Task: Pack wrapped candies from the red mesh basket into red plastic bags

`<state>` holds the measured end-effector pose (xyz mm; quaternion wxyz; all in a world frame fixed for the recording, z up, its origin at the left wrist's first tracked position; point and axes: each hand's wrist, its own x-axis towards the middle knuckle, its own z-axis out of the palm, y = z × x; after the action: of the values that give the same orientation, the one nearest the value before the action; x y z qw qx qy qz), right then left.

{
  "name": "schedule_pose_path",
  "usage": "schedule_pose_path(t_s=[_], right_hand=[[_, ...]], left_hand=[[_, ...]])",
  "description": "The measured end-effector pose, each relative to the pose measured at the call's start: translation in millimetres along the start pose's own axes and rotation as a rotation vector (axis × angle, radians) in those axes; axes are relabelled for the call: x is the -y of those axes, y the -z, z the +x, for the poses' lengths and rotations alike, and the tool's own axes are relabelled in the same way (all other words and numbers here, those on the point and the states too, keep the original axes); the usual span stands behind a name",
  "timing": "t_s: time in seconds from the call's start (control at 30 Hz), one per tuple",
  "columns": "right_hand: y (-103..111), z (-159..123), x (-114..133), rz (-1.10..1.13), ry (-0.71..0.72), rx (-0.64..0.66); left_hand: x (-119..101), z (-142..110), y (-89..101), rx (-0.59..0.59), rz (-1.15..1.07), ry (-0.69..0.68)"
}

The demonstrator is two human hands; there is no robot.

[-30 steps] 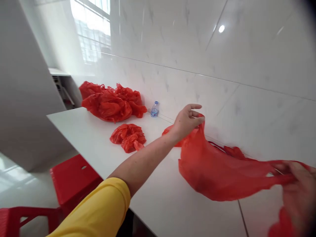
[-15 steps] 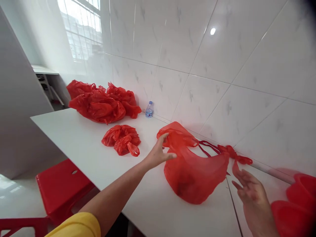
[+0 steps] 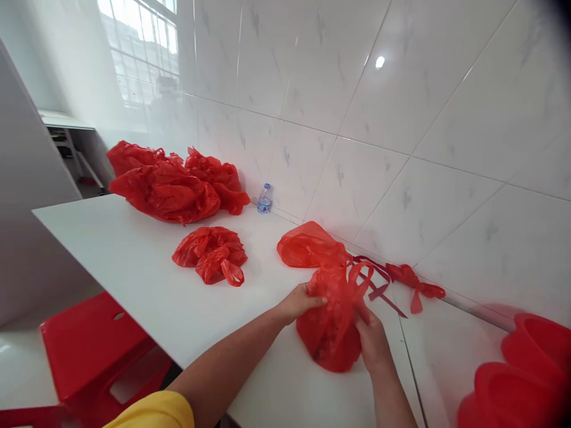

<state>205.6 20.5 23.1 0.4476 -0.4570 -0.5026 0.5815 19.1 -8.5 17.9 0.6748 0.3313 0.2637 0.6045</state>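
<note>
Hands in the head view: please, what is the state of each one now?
Left hand: closed on the left side of the red plastic bag.
Right hand: on the bag's right side, fingers partly hidden, so its grip cannot be told.

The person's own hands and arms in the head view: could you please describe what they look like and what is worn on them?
The left hand and the right hand are both bare, with no glove, ring or watch visible. A plain yellow sleeve covers the left upper arm; any right sleeve is out of view.
</note>
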Motion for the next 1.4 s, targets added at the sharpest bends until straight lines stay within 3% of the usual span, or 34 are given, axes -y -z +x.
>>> schedule_pose_path(t_s=[0.13, 0.27, 0.33, 0.5, 0.57, 0.7, 0.77, 0.9, 1.03, 1.13, 1.23, 1.3, 1.4], right_hand=[[8.8, 13.4, -18.5, 0.404, 0.025, -0.055], [23.3, 27.1, -42.1, 0.544, -0.074, -0.270], [27.6, 30.0, -46.8, 0.573, -0.111, -0.317], [19.8, 22.1, -36.9, 0.573, 0.035, 0.013], [13.9, 18.4, -34.0, 0.506, 0.013, 0.087], [9.8, 18.2, -38.6, 0.475, -0.162, 0.056], [11.4, 20.5, -42.4, 0.539, -0.173, -0.002], [14.0, 24.3, -44.2, 0.633, -0.174, -0.073], [10.3, 23.0, -40.9, 0.604, -0.185, -0.027], [5.2, 18.0, -37.4, 0.611, -0.210, 0.044], [-1.1, 11.9, -32.1, 0.592, -0.148, 0.070], [-5.6, 9.4, -28.3, 0.521, -0.087, 0.074], [-9.7, 8.8, -26.0, 0.416, -0.125, 0.100]], left_hand=[[10.8, 12.0, 11.4, -0.185, -0.169, 0.031], [12.3, 21.6, 26.4, -0.333, -0.255, 0.054], [11.0, 24.4, 29.9, -0.361, -0.285, 0.067], [14.2, 28.6, 29.3, -0.317, -0.340, 0.149], [17.5, 29.8, 28.5, -0.297, -0.349, 0.179], [21.8, 30.8, 28.2, -0.303, -0.354, 0.206], [21.6, 29.4, 27.6, -0.301, -0.360, 0.212], [18.2, 22.6, 23.7, -0.134, -0.383, 0.188], [17.2, 17.3, 19.3, 0.008, -0.246, 0.164], [18.5, 17.6, 18.1, -0.050, -0.196, 0.203], [19.9, 20.1, 19.3, -0.142, -0.221, 0.220], [20.6, 21.5, 20.7, -0.162, -0.232, 0.214], [20.6, 22.1, 22.0, -0.166, -0.249, 0.208]])
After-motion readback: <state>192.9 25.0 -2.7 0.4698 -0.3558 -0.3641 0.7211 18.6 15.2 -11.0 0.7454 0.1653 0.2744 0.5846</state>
